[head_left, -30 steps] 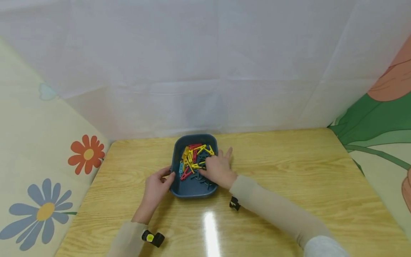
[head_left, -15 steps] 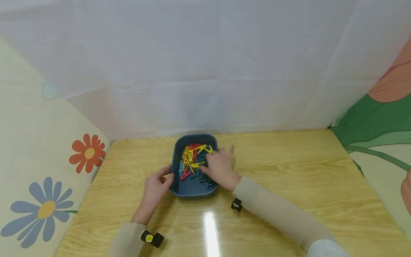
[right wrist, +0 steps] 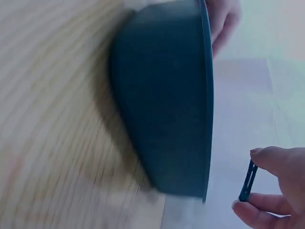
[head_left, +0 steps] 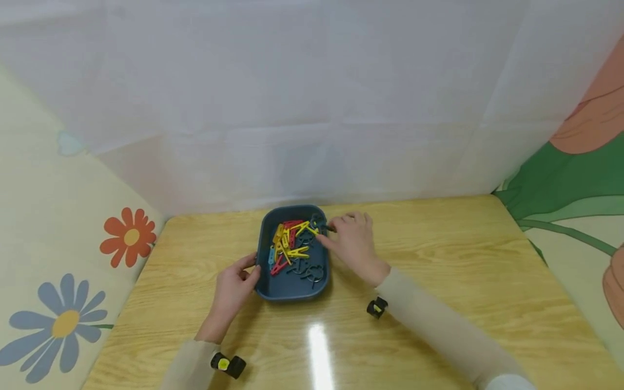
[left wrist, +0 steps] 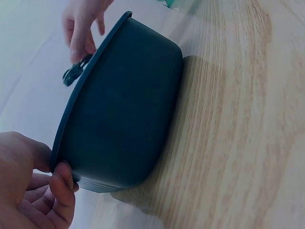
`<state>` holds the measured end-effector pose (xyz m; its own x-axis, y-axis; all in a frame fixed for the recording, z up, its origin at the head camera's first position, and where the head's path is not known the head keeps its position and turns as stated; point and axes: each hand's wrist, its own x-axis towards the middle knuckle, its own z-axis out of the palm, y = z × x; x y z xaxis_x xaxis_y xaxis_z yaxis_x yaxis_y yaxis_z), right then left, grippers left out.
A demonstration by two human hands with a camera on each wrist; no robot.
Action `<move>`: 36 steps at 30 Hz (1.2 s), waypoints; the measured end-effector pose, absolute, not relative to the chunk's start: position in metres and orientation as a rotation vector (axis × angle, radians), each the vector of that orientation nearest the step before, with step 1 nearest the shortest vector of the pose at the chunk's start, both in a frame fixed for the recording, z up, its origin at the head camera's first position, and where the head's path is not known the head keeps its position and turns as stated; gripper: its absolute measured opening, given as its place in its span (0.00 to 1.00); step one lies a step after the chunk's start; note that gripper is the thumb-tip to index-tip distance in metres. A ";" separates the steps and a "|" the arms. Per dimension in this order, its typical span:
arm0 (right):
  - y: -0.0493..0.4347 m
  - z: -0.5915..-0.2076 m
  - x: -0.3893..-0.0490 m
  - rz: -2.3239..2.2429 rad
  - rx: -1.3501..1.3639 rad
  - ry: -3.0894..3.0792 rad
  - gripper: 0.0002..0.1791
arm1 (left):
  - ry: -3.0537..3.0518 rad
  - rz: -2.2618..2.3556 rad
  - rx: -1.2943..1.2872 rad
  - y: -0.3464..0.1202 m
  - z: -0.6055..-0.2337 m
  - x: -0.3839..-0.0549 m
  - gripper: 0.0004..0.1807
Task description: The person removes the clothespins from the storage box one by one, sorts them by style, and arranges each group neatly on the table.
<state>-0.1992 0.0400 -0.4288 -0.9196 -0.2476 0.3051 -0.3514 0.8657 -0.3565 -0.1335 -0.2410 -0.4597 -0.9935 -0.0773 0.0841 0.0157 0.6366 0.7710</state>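
Note:
A dark blue plastic bin (head_left: 292,297) stands on the table. Inside it lie yellow clothespins (head_left: 297,252), red clothespins (head_left: 279,265), a light blue clothespin (head_left: 271,254) and several dark clothespins (head_left: 314,273). My left hand (head_left: 234,287) grips the bin's left rim between thumb and fingers, as the left wrist view also shows. Over the right rim, my right hand (head_left: 353,241) pinches a dark clothespin (right wrist: 248,180) between thumb and fingertips. In the left wrist view that dark clothespin (left wrist: 74,74) shows just above the bin's far rim.
The wooden table (head_left: 439,260) reaches out on both sides of the bin. A white sheet (head_left: 312,135) hangs along its back edge, with flower-printed panels (head_left: 68,319) at the sides. Each wrist wears a small black camera (head_left: 377,307).
My right hand has lifted out from among the dark clothespins and moved right to the rim, with one dark clothespin pinched. My left hand keeps its grip on the bin.

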 end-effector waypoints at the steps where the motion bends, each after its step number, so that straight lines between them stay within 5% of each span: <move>1: 0.044 -0.429 -0.201 0.628 0.444 -2.786 0.24 | -2.743 -1.294 0.054 -0.241 -0.459 -0.133 0.23; 36: 0.103 -0.490 -0.264 0.903 -0.024 -2.863 0.26 | -2.752 -1.312 0.040 -0.241 -0.458 -0.130 0.23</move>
